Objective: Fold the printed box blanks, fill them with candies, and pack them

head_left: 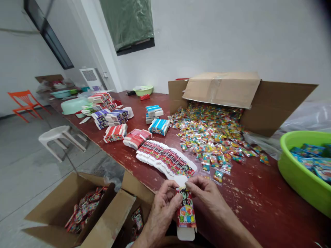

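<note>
Two hands are at work, both on one small red carton [186, 210]. The left hand [164, 206] grips its upper left side, thumb across the printed face; the right hand [205, 193] pinches its top near the white flap, at the upper right. The carton lies between the hands, upper end in the fingers, lower end reaching down past the left thumb — its bottom flap hangs open.

Just beyond the fingers, one fanned row of flat red cartons [165, 156] runs away to the left on the one dark red table [248, 203]; they overlap too much to count. Past its far end sit one pink-red bundle [137, 138] and one red-and-white bundle [115, 133]. One blue-and-white bundle [159, 126] lies nearer the candy, with a small blue stack [154, 113] behind it. Purple bundles [111, 117] stand farther left, their number unclear.

Right of the row spreads one heap of candy packets [214, 134], too many to count, spilling from one large cardboard box [222, 89]. One lime-green basin [305, 175] of blue packets is at the far right. Two open boxes [64, 210] are below the table's left edge — both with wrapped packets inside. Farther off: one white stool [58, 135], one orange chair [26, 102].
</note>
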`<state>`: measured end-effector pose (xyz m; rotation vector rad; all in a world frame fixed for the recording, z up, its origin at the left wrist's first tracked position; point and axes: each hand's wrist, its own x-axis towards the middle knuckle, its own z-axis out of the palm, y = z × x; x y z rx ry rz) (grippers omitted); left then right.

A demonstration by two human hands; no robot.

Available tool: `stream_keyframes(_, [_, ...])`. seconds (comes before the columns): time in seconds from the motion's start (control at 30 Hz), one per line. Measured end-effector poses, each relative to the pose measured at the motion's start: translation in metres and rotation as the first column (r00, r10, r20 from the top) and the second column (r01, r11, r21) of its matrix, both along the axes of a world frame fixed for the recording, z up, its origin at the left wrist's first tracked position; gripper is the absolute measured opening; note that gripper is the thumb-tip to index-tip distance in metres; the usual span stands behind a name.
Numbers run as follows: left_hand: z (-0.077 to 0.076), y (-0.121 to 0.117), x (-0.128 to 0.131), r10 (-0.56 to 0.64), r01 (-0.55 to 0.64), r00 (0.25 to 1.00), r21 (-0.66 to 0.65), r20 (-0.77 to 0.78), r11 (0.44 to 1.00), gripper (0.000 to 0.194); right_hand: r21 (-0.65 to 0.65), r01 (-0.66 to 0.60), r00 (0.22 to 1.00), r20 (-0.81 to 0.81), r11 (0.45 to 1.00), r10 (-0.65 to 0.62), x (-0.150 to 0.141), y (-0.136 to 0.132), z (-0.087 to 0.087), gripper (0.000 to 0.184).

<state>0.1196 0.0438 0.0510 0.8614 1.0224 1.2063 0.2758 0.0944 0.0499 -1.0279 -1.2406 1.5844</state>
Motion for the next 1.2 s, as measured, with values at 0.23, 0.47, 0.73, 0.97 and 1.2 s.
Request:
stream_keyframes(0.23, [0.014,0.002,-0.003,0.056,-0.046,0.990,0.076,-0.132,0.996,0.029,0.031,-0.033,0.997,-0.065,0.999,0.035,0.000,0.007,0.017,0.038])
stream_keyframes(0.47, [0.024,0.003,0.002,-0.050,0.080,0.987,-0.196,0.151,0.977,0.049,0.278,0.014,0.999,0.045,0.960,-0.028,0.004,0.002,0.019,0.023])
stream_keyframes(0.73, [0.014,0.005,0.006,-0.084,0.104,0.993,-0.271,0.082,0.957,0.059,0.103,-0.106,0.983,0.159,0.989,0.089,0.003,0.006,0.029,0.021])
stream_keyframes(0.97, [0.003,0.009,0.000,-0.170,0.158,0.983,-0.165,-0.064,0.974,0.067,-0.010,-0.056,0.988,0.143,0.998,0.057,0.006,0.017,0.028,0.010])
stream_keyframes(1.2, [0.001,0.011,0.001,-0.155,0.140,0.985,-0.169,-0.077,0.975,0.070,0.367,-0.327,0.921,0.332,0.871,0.206,0.012,0.004,0.032,0.015])
